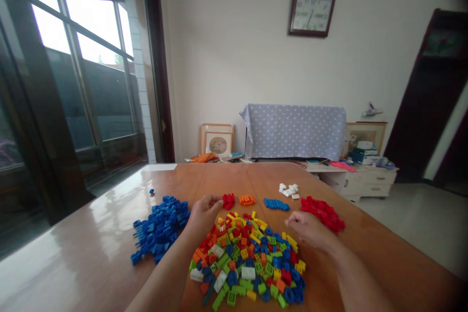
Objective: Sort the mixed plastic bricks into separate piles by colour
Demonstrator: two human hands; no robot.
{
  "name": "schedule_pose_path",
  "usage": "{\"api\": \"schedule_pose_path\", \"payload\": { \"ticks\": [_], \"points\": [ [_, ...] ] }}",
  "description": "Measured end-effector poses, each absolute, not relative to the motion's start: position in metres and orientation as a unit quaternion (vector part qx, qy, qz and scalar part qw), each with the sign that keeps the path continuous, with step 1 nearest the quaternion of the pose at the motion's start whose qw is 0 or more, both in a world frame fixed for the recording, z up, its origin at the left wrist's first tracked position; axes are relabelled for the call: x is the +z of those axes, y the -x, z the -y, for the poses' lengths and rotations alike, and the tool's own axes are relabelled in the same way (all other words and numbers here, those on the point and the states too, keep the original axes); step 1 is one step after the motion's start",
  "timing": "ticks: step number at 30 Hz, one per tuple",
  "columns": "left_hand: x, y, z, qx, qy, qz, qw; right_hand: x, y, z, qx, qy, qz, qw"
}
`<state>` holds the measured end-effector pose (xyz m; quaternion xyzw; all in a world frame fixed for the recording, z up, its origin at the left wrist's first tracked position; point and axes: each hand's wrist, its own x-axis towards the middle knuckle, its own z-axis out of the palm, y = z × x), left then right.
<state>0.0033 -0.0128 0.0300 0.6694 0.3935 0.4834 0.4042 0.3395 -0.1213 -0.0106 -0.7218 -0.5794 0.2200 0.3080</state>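
From my remote view, my left hand (204, 212) reaches the red row (228, 201) on the tabletop (387, 261), beyond the mixed pile (248, 258); I cannot tell whether its grip clamps a brick. My right hand (310, 229) is near the red pile (322, 213), fingers curled together, any contents hidden. The blue pile (163, 226) lies left.

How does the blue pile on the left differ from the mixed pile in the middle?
Colour: the blue pile looks all blue, while the mixed pile combines red, orange, yellow, green, white and blue. Size: the mixed pile spreads wider than the blue pile. Both are loose heaps of toy pieces on the table.
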Motion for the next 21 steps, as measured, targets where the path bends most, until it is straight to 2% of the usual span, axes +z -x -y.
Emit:
{"api": "schedule_pose_path", "payload": {
  "ticks": [3,6,14,21],
  "points": [
    [0.032,0.002,0.011,0.498,-0.649,-0.415,0.398,-0.005,-0.329,0.131,0.340,0.698,0.575,0.258],
    [0.032,0.003,0.011,0.500,-0.642,-0.428,0.393,-0.001,-0.319,0.138,0.375,0.701,0.568,0.214],
    [0.032,0.000,0.013,0.492,-0.645,-0.426,0.400,0.009,-0.287,0.136,0.215,0.689,0.656,0.219],
    [0.033,-0.001,0.016,0.485,-0.657,-0.421,0.395,0.008,-0.263,0.128,0.170,0.670,0.687,0.225]
  ]
}}
